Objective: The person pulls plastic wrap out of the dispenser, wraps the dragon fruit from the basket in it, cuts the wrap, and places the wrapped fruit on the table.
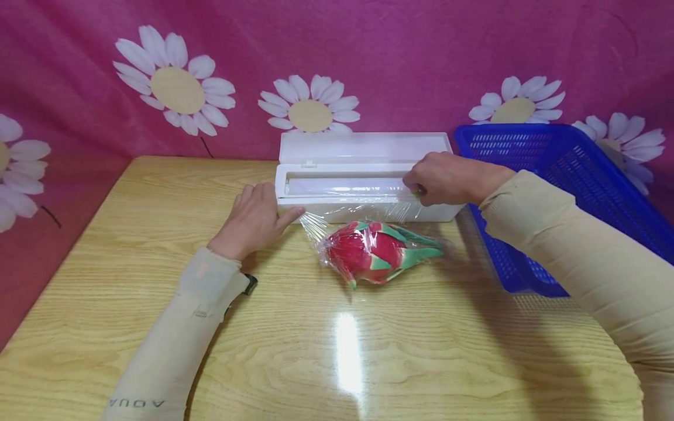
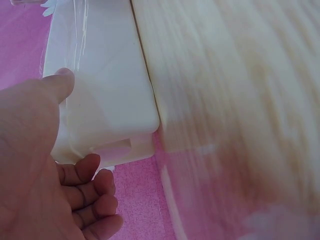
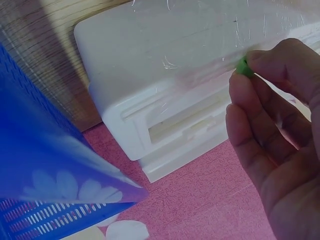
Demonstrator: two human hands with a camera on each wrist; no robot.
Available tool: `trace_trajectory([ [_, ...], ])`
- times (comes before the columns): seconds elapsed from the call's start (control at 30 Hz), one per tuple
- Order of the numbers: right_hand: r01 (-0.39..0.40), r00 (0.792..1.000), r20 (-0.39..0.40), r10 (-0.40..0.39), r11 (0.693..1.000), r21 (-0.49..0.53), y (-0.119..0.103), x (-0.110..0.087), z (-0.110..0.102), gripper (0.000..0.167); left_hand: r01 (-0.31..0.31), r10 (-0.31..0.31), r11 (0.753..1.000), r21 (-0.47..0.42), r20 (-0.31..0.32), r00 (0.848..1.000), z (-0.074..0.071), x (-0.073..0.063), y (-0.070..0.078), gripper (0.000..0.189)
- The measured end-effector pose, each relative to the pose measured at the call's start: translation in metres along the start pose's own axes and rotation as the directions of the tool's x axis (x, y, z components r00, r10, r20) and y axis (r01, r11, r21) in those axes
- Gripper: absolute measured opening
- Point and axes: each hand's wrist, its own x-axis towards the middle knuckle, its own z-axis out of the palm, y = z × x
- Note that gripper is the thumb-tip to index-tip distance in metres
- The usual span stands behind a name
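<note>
A long white cling film dispenser stands at the back of the table with its lid raised. Inside lies a roll of cling film. My left hand grips the dispenser's left end, thumb over the front edge and fingers curled by the end wall. Thumb and fingertips of my right hand pinch a small green slider knob at the dispenser's front edge. Clear film drapes from that edge over a red dragon fruit with green scales, lying on its side before the dispenser.
To the right stands a blue plastic basket with slotted walls, close to the dispenser's right end and under my right forearm. The wood-grain table reaches back to a pink cloth with daisies.
</note>
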Motion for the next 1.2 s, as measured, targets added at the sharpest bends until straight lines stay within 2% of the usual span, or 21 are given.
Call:
trace_trajectory([
  [0.43,-0.021,1.0,-0.014,0.021,1.0,-0.011,0.001,-0.008,-0.001,0.025,0.0,0.0,1.0,0.004,0.01,1.0,-0.001,0.002,0.003,0.064],
  [0.8,-0.083,0.996,0.022,0.084,0.995,-0.056,0.009,-0.018,0.001,0.031,-0.003,0.003,1.0,0.001,0.01,1.0,-0.002,0.002,0.003,0.065],
  [1.0,-0.07,0.998,0.003,0.07,0.996,-0.06,0.013,-0.022,0.002,0.031,0.005,-0.005,1.0,-0.002,0.005,1.0,-0.001,0.001,0.001,0.065],
  [1.2,-0.104,0.994,0.026,0.106,0.992,-0.07,0.014,-0.024,0.002,0.028,0.001,-0.001,1.0,-0.001,0.009,1.0,-0.001,0.0,0.001,0.065],
])
